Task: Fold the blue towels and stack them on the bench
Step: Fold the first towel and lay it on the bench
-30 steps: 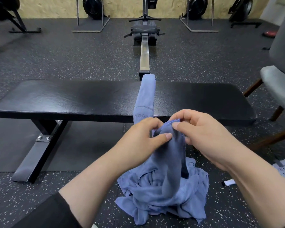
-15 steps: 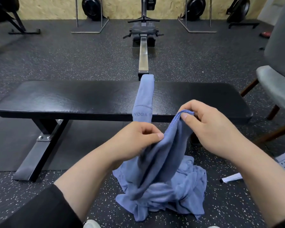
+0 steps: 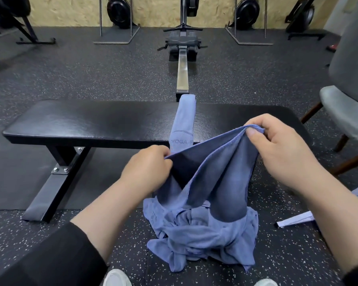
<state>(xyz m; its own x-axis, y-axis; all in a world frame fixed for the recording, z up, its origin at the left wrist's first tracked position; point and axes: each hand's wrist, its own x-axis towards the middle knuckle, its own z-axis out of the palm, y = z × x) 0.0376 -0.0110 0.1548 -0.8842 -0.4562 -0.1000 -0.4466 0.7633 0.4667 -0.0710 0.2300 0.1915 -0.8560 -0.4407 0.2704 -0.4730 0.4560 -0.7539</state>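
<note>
A blue towel [image 3: 207, 174] hangs between my hands in front of the black bench [image 3: 91, 122]. My left hand [image 3: 147, 168] pinches one part of its top edge. My right hand [image 3: 277, 149] pinches another part, higher and to the right. The cloth between them is stretched and drapes down. Below it a crumpled heap of blue towels [image 3: 203, 238] lies on the floor. One folded narrow blue towel [image 3: 183, 120] marked YOGA lies across the bench, its near end hanging over the front edge.
A rowing machine [image 3: 182, 58] stands behind the bench. A grey chair [image 3: 347, 104] with wooden legs is at the right. A white strip [image 3: 296, 218] lies on the speckled floor at the right. My shoe tips [image 3: 116, 278] show at the bottom.
My hands, close together on the bunched towel, have moved apart. The right hand rose up and to the right, and the towel's edge has spread out between them.
</note>
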